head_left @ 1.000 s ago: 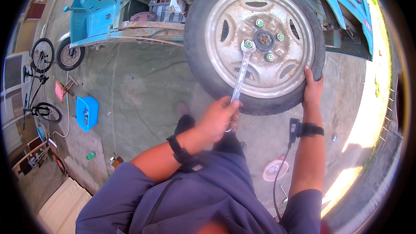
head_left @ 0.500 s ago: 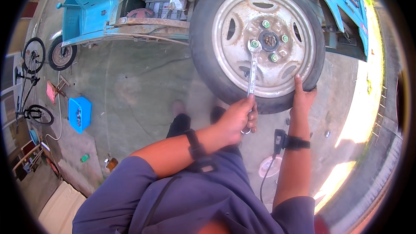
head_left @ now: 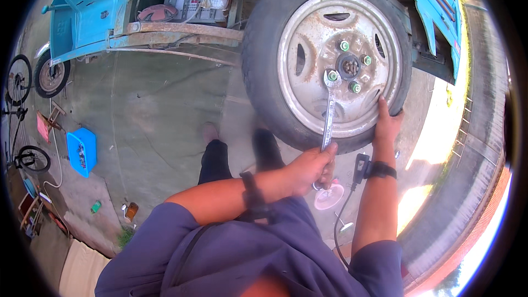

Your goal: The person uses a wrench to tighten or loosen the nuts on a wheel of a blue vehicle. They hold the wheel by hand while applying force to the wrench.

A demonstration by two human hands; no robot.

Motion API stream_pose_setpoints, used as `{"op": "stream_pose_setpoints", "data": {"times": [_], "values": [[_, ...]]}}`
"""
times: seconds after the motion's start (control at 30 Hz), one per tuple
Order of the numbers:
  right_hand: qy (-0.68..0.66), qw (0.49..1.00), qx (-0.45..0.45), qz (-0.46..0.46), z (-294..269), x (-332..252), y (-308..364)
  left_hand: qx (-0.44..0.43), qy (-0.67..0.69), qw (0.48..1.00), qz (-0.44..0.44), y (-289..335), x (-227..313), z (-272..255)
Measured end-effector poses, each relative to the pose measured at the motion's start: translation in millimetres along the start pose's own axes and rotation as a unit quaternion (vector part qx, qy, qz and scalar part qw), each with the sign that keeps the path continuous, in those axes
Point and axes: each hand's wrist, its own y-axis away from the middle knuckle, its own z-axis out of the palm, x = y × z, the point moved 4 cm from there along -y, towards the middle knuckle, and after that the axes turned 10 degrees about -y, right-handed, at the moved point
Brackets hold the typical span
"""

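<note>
My left hand (head_left: 314,169) is closed around the lower part of a silver combination wrench (head_left: 329,118). The wrench's open end sits around the left lug nut (head_left: 332,76) near the hub of a wheel. Several greenish lug nuts show around the dark hub centre (head_left: 348,66). The wheel has a scuffed, rust-spotted silver rim (head_left: 294,102) and a black tyre (head_left: 264,60). At the tyre's lower right edge, my right hand (head_left: 388,126) grips it, thumb on the front side. Its other fingers are mostly hidden behind the tyre.
The wheel is on a light-blue vehicle (head_left: 82,27) with a rusty frame rail (head_left: 181,28). On the concrete to the left stand a blue bin (head_left: 82,152) and a bicycle (head_left: 19,113). A pink round dish (head_left: 329,197) lies below my left hand, and a cable hangs by my right forearm.
The view has shifted, so the wheel appears slightly lower and the things at left lie nearer the edge. The wrench stays on the same lug nut; both hands keep their grips.
</note>
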Motion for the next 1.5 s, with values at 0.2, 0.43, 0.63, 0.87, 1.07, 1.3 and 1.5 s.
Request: {"op": "stream_pose_setpoints", "data": {"times": [0.2,0.43,0.63,0.87,1.07,1.3,1.5], "values": [[-0.026,0.999,-0.032,0.003,-1.9,7.0,-7.8,-0.053,0.04,0.997,-0.035,2.6,-0.8,8.3],[-0.031,0.999,-0.009,-0.005,5.3,-7.7,15.6,-0.001,0.005,1.0,-0.018,23.0,19.8,1.2],[-0.004,1.0,0.008,-0.025,-0.1,-7.3,7.4,0.018,-0.008,1.0,0.02,18.6,13.3,5.6],[-0.021,0.999,0.026,-0.001,3.4,9.3,36.3,0.042,-0.032,0.997,0.056,36.3,-9.7,22.7],[-0.214,0.973,-0.078,0.034,-10.6,36.5,79.4,0.242,-0.262,0.926,0.125,45.7,-28.0,-2.3],[-0.258,0.958,-0.092,0.087,-32.4,28.4,12.5,0.282,-0.306,0.893,0.173,35.8,-35.4,20.9],[-0.299,0.948,-0.093,0.056,2.1,19.8,-8.4,0.293,-0.277,0.896,0.184,12.4,-43.7,19.4]]}}
